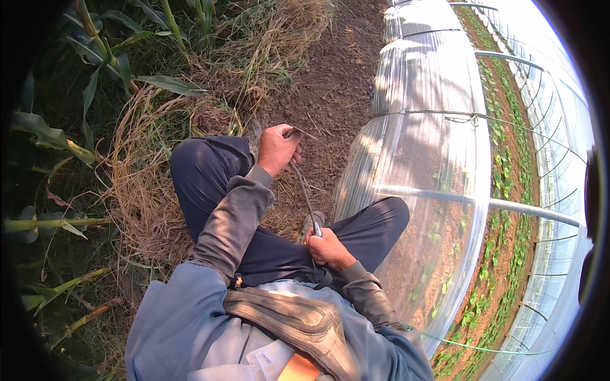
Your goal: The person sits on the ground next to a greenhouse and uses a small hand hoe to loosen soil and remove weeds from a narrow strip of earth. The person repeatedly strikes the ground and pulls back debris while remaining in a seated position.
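Observation:
My left hand [281, 150] is raised in front of my left knee, its fingers closed on the upper end of a thin, brownish, slightly curved rod [301, 183]. A narrow, pointed strip [303, 132] sticks out of the same hand; whether it belongs to the rod is hidden by my fingers. Lower down, near my lap, my right hand [329, 248] grips a shiny metal piece [317, 228], where the rod's lower end arrives. The fist covers the rest of that piece.
I sit low with knees apart on a dirt path [333, 85]. Dry cut grass [143, 190] and maize plants [109, 57] lie left. Right stands a plastic-film greenhouse [429, 81] with a metal pipe [533, 209], tie cords and green crop rows [500, 176]. A brown bag [290, 314] crosses my chest.

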`<state>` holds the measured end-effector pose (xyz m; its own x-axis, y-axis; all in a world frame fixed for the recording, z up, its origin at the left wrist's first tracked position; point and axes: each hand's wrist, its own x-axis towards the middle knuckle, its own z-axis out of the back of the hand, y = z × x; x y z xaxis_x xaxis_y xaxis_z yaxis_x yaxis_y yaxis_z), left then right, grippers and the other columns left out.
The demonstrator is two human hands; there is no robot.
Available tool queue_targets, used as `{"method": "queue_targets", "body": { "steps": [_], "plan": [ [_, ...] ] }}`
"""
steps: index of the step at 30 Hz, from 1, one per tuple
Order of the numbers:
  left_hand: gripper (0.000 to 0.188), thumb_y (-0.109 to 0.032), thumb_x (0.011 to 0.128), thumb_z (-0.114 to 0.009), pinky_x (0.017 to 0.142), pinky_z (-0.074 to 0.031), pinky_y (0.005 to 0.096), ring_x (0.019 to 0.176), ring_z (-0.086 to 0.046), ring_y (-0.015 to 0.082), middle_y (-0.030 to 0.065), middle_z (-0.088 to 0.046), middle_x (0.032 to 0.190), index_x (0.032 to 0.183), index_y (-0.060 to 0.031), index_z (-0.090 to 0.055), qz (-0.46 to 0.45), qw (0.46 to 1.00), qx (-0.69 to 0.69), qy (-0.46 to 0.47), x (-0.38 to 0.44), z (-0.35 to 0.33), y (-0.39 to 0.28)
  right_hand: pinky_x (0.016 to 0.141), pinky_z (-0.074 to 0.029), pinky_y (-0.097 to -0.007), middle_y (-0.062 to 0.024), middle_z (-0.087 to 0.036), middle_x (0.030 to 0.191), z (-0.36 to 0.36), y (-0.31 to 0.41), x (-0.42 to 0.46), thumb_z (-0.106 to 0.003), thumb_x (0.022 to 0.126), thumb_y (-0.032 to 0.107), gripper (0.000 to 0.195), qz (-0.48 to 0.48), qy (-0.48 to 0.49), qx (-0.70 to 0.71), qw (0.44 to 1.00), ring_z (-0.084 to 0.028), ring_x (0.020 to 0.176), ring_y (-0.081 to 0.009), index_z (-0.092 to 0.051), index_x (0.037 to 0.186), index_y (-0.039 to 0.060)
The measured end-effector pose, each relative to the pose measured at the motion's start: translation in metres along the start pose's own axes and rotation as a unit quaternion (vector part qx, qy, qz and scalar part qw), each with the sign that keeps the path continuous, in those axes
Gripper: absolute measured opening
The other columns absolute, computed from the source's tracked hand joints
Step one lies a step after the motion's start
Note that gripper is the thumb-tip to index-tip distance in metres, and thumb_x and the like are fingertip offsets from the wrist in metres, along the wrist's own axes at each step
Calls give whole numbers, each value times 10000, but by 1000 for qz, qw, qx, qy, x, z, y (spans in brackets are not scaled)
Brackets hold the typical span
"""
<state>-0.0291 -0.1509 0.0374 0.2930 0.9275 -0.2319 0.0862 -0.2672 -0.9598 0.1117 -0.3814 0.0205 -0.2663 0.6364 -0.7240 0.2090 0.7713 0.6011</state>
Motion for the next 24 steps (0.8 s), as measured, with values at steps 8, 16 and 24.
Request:
{"method": "queue_targets", "body": {
  "steps": [8,16,24],
  "plan": [
    [397,-232,907,-635,490,-521,258,636,-666,168,96,-658,817,1197,-4,-487,113,992,37,51,-21,-27,16,311,-282,-256,16,-403,534,8,-7,-3,-509,847,123,94,40,-78,1,996,-349,364,-78,-486,769,76],
    [334,-315,928,-591,745,-510,285,829,-630,136,79,-673,907,1031,0,-630,131,915,110,365,-75,-60,64,300,-292,-269,-6,-421,527,6,6,7,-465,804,59,26,94,-65,53,992,-382,347,-101,-491,804,55],
    [338,-293,935,-585,680,-500,271,715,-611,112,40,-678,775,867,17,-703,119,931,95,333,-94,-75,75,309,-336,-279,-18,-462,552,12,2,5,-475,797,24,205,115,-103,38,987,-428,366,-115,-492,1001,6]
  ]
}}
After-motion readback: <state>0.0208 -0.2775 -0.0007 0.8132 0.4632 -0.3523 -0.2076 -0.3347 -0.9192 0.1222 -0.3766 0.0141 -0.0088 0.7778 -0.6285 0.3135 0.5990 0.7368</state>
